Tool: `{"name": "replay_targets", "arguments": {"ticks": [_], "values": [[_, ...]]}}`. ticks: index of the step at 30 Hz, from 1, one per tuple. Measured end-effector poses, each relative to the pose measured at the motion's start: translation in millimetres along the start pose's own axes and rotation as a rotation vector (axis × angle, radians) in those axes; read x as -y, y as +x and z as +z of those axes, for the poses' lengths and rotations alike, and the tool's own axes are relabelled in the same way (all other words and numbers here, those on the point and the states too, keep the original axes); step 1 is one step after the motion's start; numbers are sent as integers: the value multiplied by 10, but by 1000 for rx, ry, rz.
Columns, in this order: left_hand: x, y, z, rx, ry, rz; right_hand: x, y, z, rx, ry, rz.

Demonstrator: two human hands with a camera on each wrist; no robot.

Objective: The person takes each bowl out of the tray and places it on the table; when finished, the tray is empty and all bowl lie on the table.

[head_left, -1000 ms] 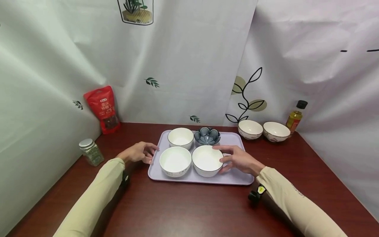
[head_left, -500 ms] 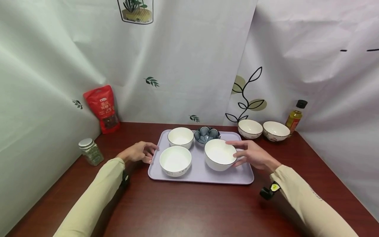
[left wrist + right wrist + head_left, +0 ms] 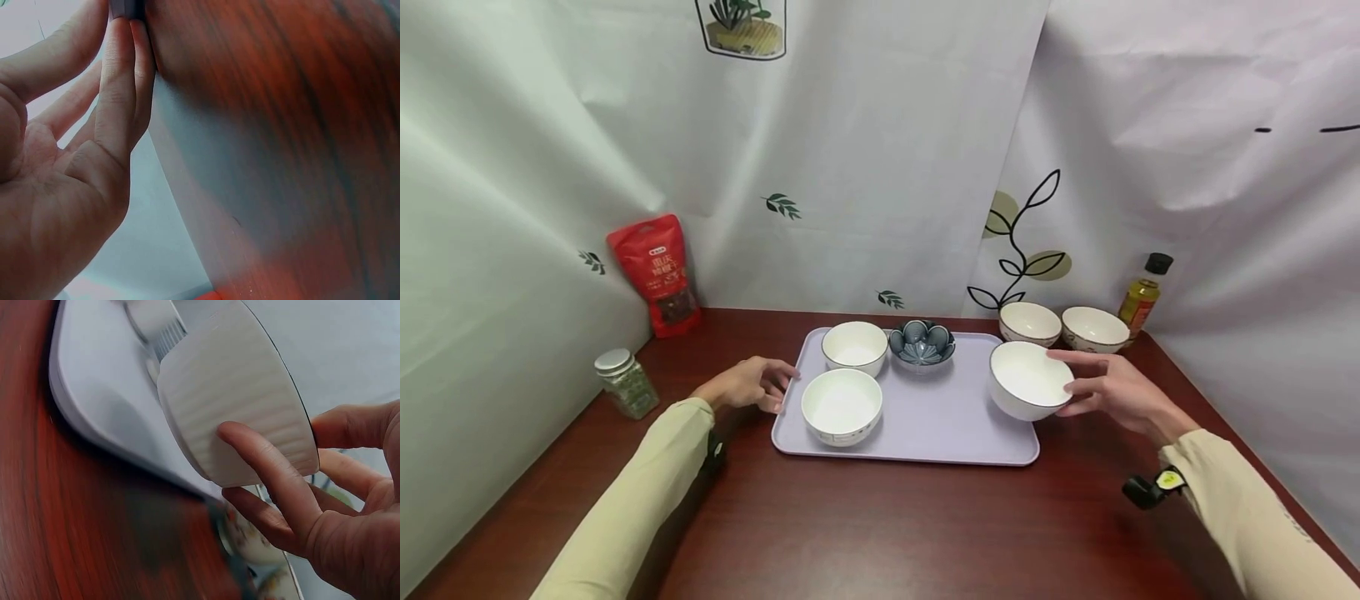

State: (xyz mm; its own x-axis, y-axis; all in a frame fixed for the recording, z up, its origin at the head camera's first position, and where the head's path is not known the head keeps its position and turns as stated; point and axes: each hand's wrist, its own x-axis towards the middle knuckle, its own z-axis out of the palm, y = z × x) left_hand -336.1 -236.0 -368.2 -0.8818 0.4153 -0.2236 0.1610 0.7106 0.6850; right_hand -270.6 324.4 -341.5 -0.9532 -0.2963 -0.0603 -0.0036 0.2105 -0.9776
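My right hand (image 3: 1116,392) grips the right side of a white bowl (image 3: 1028,379) with a dark rim, fingers and thumb against its outer wall. This bowl, ribbed outside in the right wrist view, hangs tilted above the right end of a lilac tray (image 3: 925,433). At the tray's left edge, my left hand (image 3: 748,386) holds the rim with its fingertips; in the left wrist view, fingertips (image 3: 122,31) meet the tray's side. On the tray stand two more white bowls, a front one (image 3: 842,407) and a back one (image 3: 855,347), plus a dark petal-shaped bowl (image 3: 922,344).
Behind the held bowl are two patterned bowls, a left one (image 3: 1030,321) and a right one (image 3: 1094,327), near an oil bottle (image 3: 1141,293). At left stand a spice jar (image 3: 627,383) and a red pouch (image 3: 658,271). A fabric backdrop (image 3: 850,150) encloses the brown table (image 3: 865,525).
My right hand has lifted the white bowl from the tray's front middle and carried it right, past the petal-shaped bowl. The left hand stays at the tray's edge.
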Motion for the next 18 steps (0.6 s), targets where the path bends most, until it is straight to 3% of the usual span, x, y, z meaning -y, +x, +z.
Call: {"name": "replay_targets", "arguments": {"ticks": [7, 18], "values": [[9, -13, -17, 7, 15, 27, -100, -61, -250, -36, 75, -5], [-10, 2, -1, 14, 6, 9, -245, 21, -365, -71, 137, 28]]}}
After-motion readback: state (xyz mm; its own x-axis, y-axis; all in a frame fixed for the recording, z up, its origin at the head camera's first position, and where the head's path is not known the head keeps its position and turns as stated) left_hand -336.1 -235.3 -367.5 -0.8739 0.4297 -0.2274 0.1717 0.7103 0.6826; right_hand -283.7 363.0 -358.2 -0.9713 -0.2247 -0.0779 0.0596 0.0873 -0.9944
